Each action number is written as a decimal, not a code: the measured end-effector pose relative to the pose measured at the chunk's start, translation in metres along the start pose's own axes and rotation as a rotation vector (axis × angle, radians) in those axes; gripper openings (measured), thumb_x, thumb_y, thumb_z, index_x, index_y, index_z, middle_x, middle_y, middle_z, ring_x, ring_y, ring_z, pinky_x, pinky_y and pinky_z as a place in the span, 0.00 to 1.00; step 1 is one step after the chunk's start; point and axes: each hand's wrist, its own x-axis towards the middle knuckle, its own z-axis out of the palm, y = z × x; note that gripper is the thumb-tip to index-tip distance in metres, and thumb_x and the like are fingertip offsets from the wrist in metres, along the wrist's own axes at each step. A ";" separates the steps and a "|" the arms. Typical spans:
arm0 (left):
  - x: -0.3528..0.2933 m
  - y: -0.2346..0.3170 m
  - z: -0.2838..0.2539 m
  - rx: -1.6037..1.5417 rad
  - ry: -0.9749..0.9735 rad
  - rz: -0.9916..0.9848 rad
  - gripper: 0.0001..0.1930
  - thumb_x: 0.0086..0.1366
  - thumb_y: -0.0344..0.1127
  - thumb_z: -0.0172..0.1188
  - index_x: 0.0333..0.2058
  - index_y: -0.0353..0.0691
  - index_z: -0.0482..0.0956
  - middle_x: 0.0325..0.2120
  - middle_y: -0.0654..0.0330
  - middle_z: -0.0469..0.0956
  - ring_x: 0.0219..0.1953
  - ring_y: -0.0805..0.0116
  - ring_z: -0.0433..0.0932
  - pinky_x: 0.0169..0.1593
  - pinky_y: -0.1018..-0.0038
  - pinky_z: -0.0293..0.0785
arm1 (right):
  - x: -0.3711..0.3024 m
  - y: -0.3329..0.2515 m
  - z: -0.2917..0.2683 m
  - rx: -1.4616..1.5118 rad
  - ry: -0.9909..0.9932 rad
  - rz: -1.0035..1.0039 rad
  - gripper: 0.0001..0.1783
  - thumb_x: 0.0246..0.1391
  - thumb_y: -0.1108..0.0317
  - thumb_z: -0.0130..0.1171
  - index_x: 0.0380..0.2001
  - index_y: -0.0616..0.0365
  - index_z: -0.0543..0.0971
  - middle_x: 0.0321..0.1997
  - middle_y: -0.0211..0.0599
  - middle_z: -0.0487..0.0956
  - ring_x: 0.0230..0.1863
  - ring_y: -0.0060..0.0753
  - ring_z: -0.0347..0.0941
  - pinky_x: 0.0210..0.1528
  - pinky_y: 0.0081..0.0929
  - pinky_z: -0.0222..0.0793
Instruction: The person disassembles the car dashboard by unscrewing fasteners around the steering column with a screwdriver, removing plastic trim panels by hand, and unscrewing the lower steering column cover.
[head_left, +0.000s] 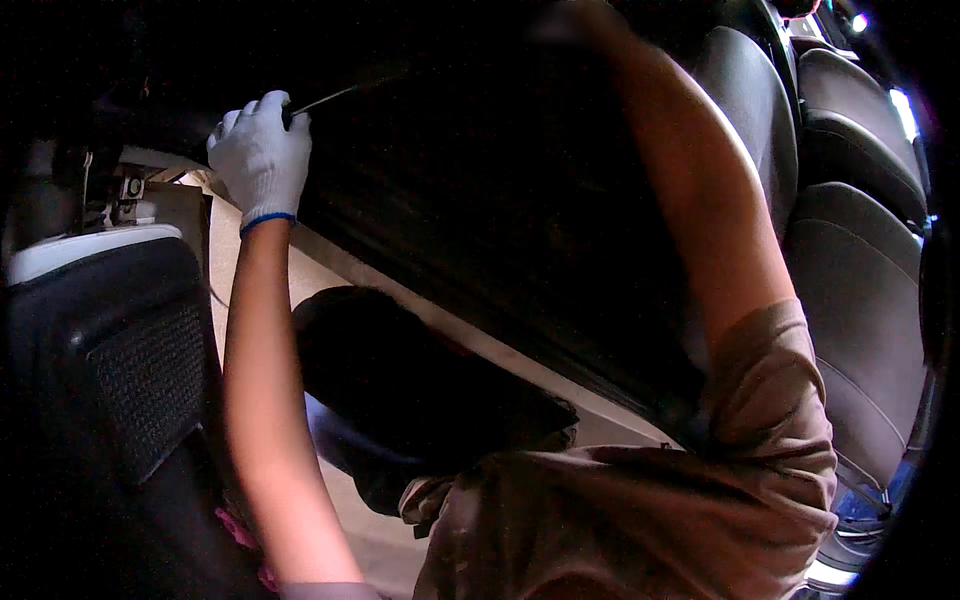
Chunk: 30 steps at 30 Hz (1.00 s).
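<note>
My left hand (262, 155) wears a white knit glove with a blue cuff. Its fingers are closed around a thin tool (328, 98) that has a dark grip and a slim, shiny metal shaft, like a screwdriver. The shaft points right, toward the dark area of the car's interior. My right arm reaches up across the right side, and my right hand (575, 22) is a dark blur at the top edge. Its fingers and anything in them cannot be made out.
On the left stands an open car door (145, 380) with a ribbed speaker grille. A pale door sill (480, 355) runs diagonally below the dark footwell. Grey car seats (855, 310) line the right side. My knee and dark trousers (400, 380) are near the sill.
</note>
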 end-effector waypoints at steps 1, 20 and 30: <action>0.000 0.000 0.003 -0.003 0.002 0.002 0.12 0.59 0.45 0.67 0.40 0.49 0.85 0.36 0.60 0.85 0.44 0.56 0.80 0.50 0.56 0.72 | 0.003 0.004 0.000 0.004 0.010 -0.001 0.25 0.65 0.47 0.52 0.51 0.53 0.83 0.51 0.45 0.83 0.49 0.45 0.81 0.53 0.47 0.75; 0.008 0.014 -0.005 -0.005 -0.005 -0.022 0.13 0.61 0.44 0.67 0.43 0.49 0.86 0.38 0.59 0.85 0.46 0.55 0.80 0.52 0.57 0.72 | 0.092 0.025 0.019 -0.167 0.191 -0.353 0.18 0.67 0.63 0.50 0.54 0.53 0.81 0.52 0.47 0.82 0.49 0.48 0.80 0.51 0.43 0.77; 0.008 0.015 -0.020 0.010 -0.036 -0.022 0.14 0.61 0.45 0.66 0.43 0.49 0.85 0.39 0.61 0.85 0.46 0.58 0.80 0.54 0.58 0.71 | 0.009 -0.062 -0.039 -0.057 0.694 -0.200 0.15 0.62 0.60 0.56 0.49 0.51 0.81 0.48 0.41 0.82 0.50 0.44 0.77 0.51 0.41 0.74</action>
